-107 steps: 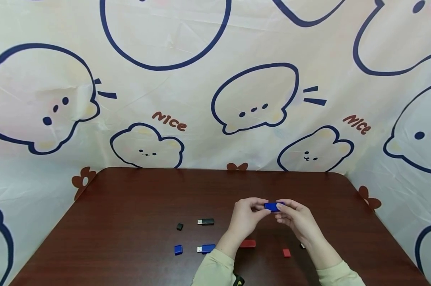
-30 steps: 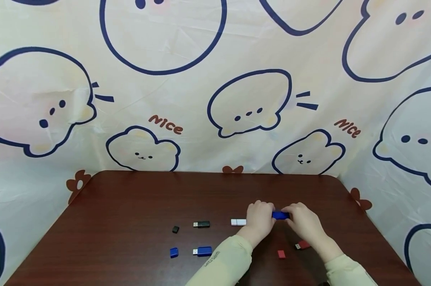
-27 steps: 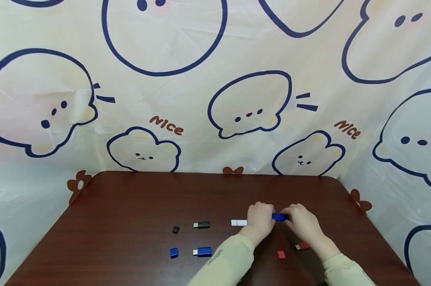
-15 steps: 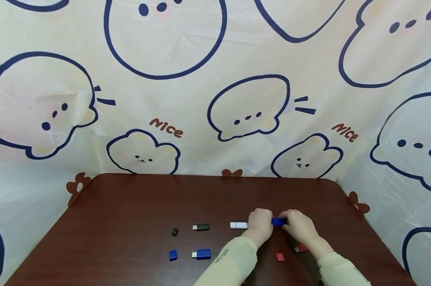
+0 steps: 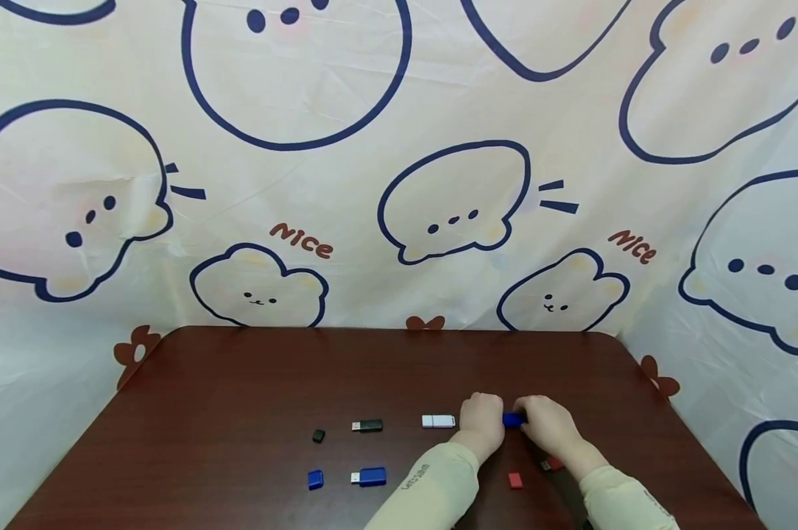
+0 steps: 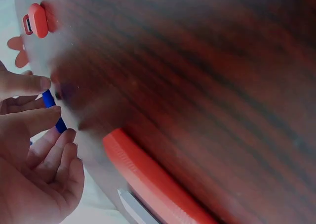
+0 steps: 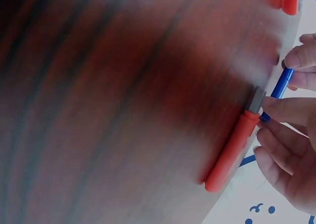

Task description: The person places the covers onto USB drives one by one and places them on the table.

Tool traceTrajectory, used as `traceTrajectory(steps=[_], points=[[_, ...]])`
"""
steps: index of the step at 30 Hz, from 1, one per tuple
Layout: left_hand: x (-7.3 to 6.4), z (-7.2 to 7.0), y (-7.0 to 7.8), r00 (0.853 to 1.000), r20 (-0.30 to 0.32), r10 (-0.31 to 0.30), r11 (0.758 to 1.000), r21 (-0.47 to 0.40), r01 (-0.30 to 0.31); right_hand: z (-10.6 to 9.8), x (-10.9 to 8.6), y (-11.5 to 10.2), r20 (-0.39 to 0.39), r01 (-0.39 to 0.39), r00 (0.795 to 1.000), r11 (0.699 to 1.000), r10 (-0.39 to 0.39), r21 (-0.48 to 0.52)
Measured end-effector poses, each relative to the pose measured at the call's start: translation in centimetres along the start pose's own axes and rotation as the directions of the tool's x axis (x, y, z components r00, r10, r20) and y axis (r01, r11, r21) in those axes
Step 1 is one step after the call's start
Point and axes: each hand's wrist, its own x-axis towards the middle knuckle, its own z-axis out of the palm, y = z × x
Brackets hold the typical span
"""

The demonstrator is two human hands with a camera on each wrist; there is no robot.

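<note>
Cartoon-printed backdrop [image 5: 352,184] behind brown table [image 5: 240,397]

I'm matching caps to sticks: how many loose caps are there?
3: a black cap on the left, a blue cap also left but nearer the camera, a red cap between the left sleeve and right sleeve. The sleeves may hide others.

Held stick [image 5: 512,419], blue; black stick [image 5: 371,425]; white stick [image 5: 438,421]; red stick [image 7: 229,154]; desk [image 5: 273,383], grained brown; your left sleeve [image 5: 432,489], pale green, dark-lettered; backdrop [image 5: 346,199], cream, navy cartoons.
</note>
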Motion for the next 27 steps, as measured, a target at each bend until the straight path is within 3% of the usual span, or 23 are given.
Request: traceTrajectory(steps=[12, 27], points=[[0.1, 0.32, 0.11, 0.998, 0.029, -0.052, 0.995, 0.084, 0.05, -0.1, 0.24, -0.15, 0.007, -0.013, 1.0, 1.0, 0.013, -0.01], [-0.3, 0.44, -0.15, 0.998, -0.002, -0.068, 0.996, 0.049, 0.068, -0.34, 0.14, -0.31, 0.043, -0.037, 0.998, 0.999, 0.037, 0.0]])
